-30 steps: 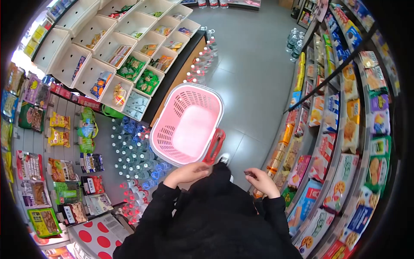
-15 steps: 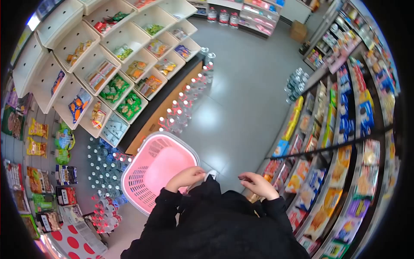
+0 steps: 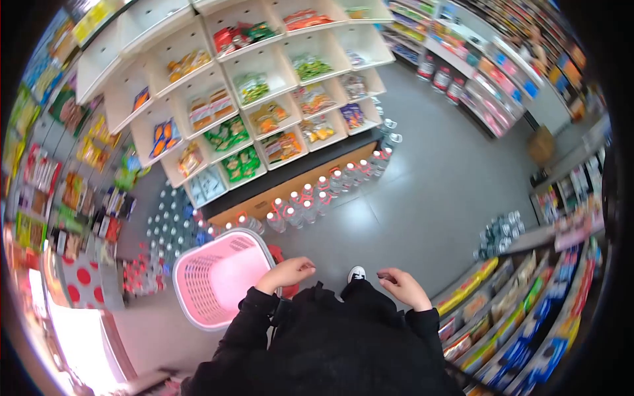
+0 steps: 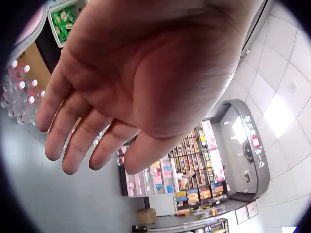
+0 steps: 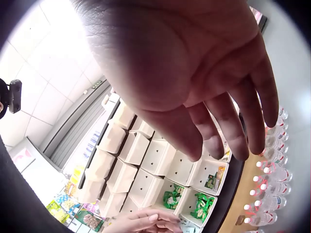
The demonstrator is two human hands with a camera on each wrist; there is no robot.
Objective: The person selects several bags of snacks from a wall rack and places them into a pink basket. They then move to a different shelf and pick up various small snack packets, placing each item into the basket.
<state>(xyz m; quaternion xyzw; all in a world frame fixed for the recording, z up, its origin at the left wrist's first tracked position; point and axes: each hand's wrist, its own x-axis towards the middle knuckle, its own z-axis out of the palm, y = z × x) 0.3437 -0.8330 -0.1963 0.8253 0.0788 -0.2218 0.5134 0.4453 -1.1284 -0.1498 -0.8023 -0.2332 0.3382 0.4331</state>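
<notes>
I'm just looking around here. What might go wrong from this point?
Two things, perhaps. Water bottles stand on the floor just beyond the pink basket in the head view, so it might knock some over. And neither the left hand nor the right hand grips the basket; what supports it is hidden, so it might swing or slip.

Shop with snack bins (image 3: 261,63) and bottled drinks (image 3: 308,214)
</notes>
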